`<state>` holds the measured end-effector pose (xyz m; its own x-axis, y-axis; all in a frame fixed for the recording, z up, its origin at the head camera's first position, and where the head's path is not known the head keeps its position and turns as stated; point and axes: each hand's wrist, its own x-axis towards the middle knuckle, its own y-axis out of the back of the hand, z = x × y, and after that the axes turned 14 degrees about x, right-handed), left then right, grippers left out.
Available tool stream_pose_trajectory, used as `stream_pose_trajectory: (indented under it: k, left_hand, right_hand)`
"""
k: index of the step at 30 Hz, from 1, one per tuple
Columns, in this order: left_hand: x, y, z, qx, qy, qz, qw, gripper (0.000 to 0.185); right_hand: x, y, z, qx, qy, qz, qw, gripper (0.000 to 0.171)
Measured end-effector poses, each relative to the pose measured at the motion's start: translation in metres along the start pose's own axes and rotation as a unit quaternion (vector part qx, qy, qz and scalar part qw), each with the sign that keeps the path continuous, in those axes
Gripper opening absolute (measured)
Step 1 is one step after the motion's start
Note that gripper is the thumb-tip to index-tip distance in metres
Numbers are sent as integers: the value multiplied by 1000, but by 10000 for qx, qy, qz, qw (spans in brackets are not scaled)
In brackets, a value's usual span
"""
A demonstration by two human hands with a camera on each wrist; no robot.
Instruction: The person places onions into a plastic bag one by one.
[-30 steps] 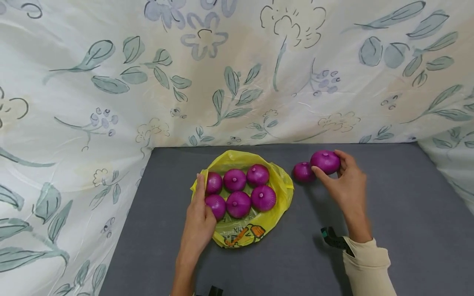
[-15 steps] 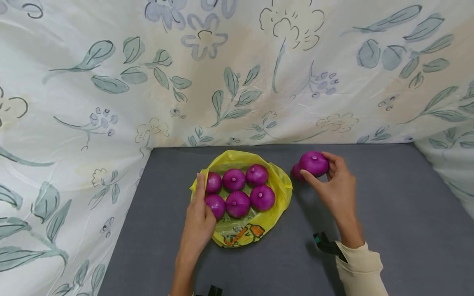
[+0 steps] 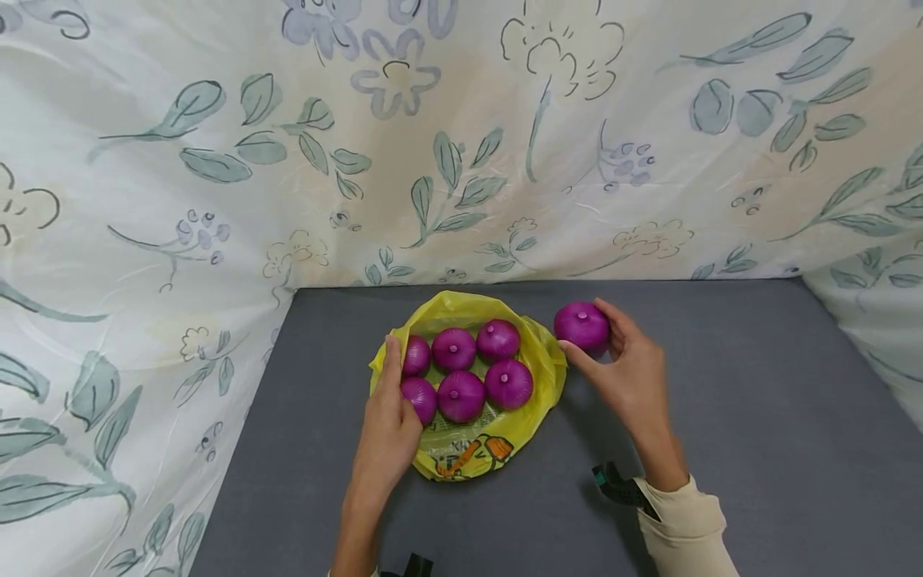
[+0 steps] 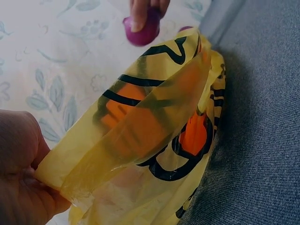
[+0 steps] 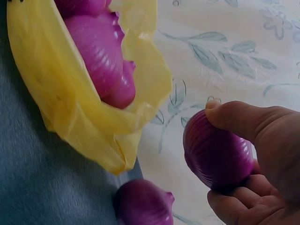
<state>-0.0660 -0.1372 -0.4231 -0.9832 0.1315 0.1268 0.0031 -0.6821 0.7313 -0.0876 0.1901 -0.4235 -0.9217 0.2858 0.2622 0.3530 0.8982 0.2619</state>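
My right hand holds a purple onion between thumb and fingers, raised over the table just right of a yellow plastic bag. The right wrist view shows the thumb on top of the onion and curled fingers beneath it. The bag's mouth is spread wide, with several purple onions in two rows inside. My left hand pinches the bag's left rim; the left wrist view shows the plastic caught at the fingers. Another onion sits on the table beside the bag, hidden behind the held one in the head view.
A dark grey cloth covers the table under the bag. Pale flower-patterned sheeting hangs along the table's back edge and down its left and right sides.
My right hand has moved left with its onion, toward the bag, and now covers the onion on the table in the head view. The left hand keeps its place at the bag's rim.
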Motion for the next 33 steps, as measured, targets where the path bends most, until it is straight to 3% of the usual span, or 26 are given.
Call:
stream_pose_trajectory:
  k: [8,18,25,33]
  left_hand:
    - [-1,-2,-1,128,32,20,9999,80]
    - [-2,-3,0,75,-8,33,10000,81]
    - [-2,-2,0,-50,-31,14,10000,81]
    - [-2,-4,0,-35,-57,61,10000,82]
  right_hand:
    - [-9,-12,-7,230,232,-347,9989,77]
    - [-21,-25,-17,298,31,-788,9964,81]
    - [-29,-39,-26,636,41,-1027,9927,79]
    - [-36,-50,-34,531,87,-1235,9909,82]
